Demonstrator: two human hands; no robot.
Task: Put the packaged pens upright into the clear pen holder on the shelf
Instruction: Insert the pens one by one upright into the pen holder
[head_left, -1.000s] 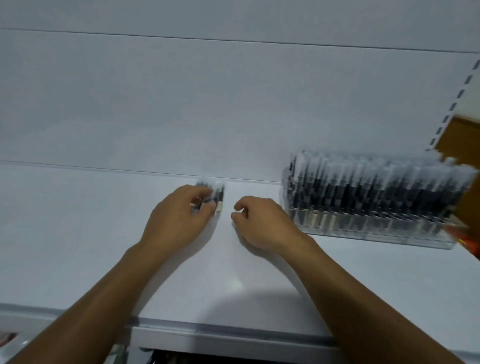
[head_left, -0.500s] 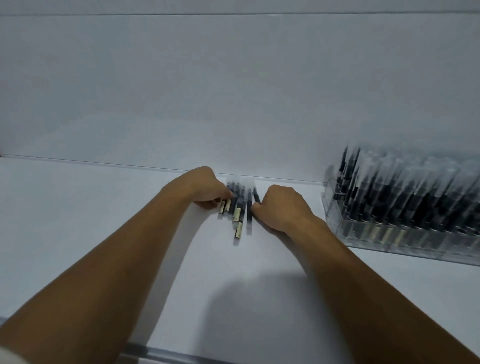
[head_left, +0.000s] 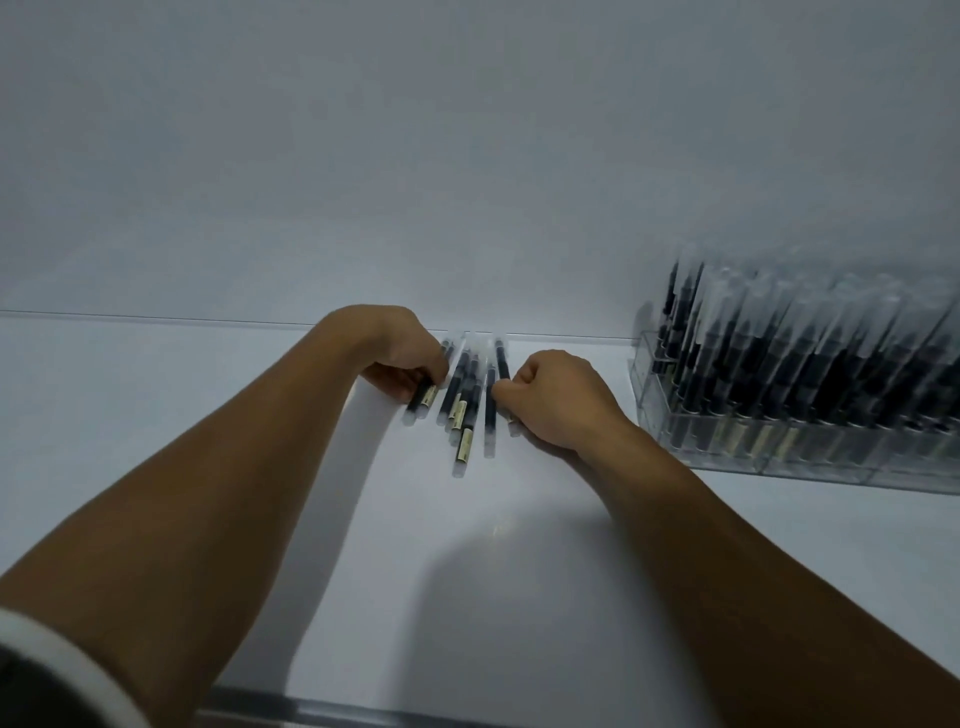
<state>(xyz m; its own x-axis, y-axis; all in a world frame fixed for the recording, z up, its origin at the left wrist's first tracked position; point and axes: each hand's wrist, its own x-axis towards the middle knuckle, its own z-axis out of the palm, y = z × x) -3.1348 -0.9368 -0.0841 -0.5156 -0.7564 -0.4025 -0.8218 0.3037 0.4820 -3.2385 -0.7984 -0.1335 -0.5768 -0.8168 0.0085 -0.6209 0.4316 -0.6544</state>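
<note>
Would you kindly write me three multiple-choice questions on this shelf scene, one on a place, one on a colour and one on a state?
1. Where does the clear pen holder stand?
A. left of both hands
B. right of the right hand
C. between the hands

2. What colour are the barrels of the loose pens, mainly?
A. black
B. red
C. green

3. How are the loose pens placed?
A. upright in a cup
B. lying flat on the shelf
C. lifted in the air

Answers:
1 B, the holder sits at the far right, beyond the right hand.
2 A, dark barrels show through the clear wrappers.
3 B, they lie side by side on the shelf between the left hand and the right hand.
</note>
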